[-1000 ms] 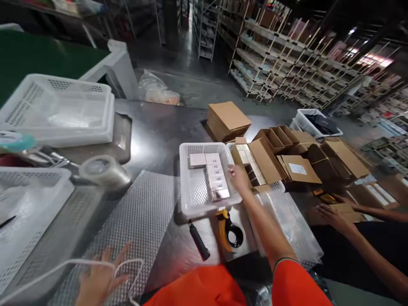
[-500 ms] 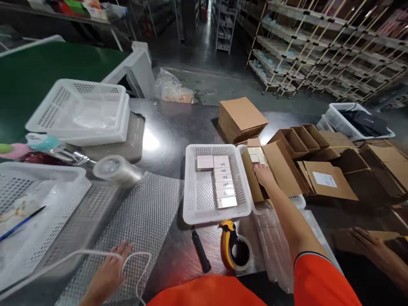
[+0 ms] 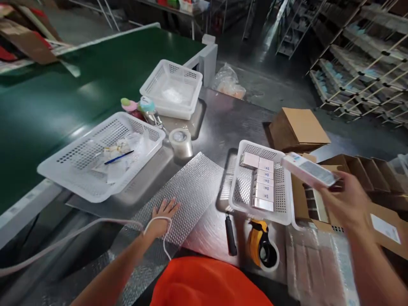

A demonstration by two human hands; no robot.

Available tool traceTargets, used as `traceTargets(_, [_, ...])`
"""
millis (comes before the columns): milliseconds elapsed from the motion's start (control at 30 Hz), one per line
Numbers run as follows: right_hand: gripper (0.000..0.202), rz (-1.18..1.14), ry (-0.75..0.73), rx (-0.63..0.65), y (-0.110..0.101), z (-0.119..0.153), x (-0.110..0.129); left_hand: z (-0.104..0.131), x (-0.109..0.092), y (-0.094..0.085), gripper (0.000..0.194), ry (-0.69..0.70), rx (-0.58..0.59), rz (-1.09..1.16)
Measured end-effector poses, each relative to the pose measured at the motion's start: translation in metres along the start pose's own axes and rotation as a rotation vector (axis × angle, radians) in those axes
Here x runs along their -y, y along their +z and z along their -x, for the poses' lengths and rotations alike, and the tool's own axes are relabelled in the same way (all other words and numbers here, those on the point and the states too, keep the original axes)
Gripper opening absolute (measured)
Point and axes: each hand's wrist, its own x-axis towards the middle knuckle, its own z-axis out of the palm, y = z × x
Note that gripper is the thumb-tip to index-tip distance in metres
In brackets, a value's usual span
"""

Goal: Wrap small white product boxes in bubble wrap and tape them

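Observation:
My right hand [image 3: 346, 199] grips a small pale pink box [image 3: 309, 170], held tilted in the air between the basket and the open carton. My left hand [image 3: 162, 216] lies with fingers spread on a sheet of bubble wrap [image 3: 194, 187]; a white cord [image 3: 105, 221] loops around its wrist. A white plastic basket [image 3: 236, 187] holds several similar small boxes [image 3: 264, 182], lined up mostly in a column. Partly behind my right hand stands an open brown carton [image 3: 299, 195] with small boxes inside.
A black-handled tool [image 3: 230, 236] and a yellow tape dispenser [image 3: 259, 244] lie before the basket. At left are a basket with a blue pen [image 3: 119, 157], a clear tape roll [image 3: 180, 142] and stacked white baskets [image 3: 194, 106]. Flat cardboard [image 3: 306, 125] is stacked behind; clear packaging [image 3: 315, 259] lies at right.
My right hand has come up out of the carton with a small box. My left hand has stayed spread on the bubble wrap. The view has swung to the left.

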Motion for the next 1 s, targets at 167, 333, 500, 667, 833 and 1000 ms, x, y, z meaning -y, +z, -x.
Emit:
traceTargets(167, [0.059, -0.618, 0.067, 0.21, 0.172, 0.091, 0.168, -0.003, -0.002, -0.007, 0.109, -0.062, 0.108, 0.013])
traceTargets(333, [0.051, -0.762, 0.251, 0.305, 0.314, 0.157, 0.231, -0.011, -0.001, -0.011, 0.12, -0.074, 0.19, 0.032])
traceTargets(500, [0.05, -0.559, 0.2, 0.37, 0.351, 0.184, 0.213, -0.016, 0.004, -0.002, 0.122, -0.066, 0.196, 0.074])
traceTargets(667, [0.051, -0.376, 0.141, 0.412, 0.357, 0.189, 0.201, -0.015, 0.003, -0.005, 0.118, -0.07, 0.206, 0.107])
traceTargets(833, [0.051, -0.376, 0.135, 0.467, 0.356, 0.189, 0.197, -0.012, -0.002, -0.011, 0.122, -0.1, 0.232, 0.059])
traceTargets(1000, [0.049, -0.431, 0.15, 0.485, 0.355, 0.188, 0.192, -0.013, -0.003, -0.009, 0.121, -0.114, 0.221, 0.032])
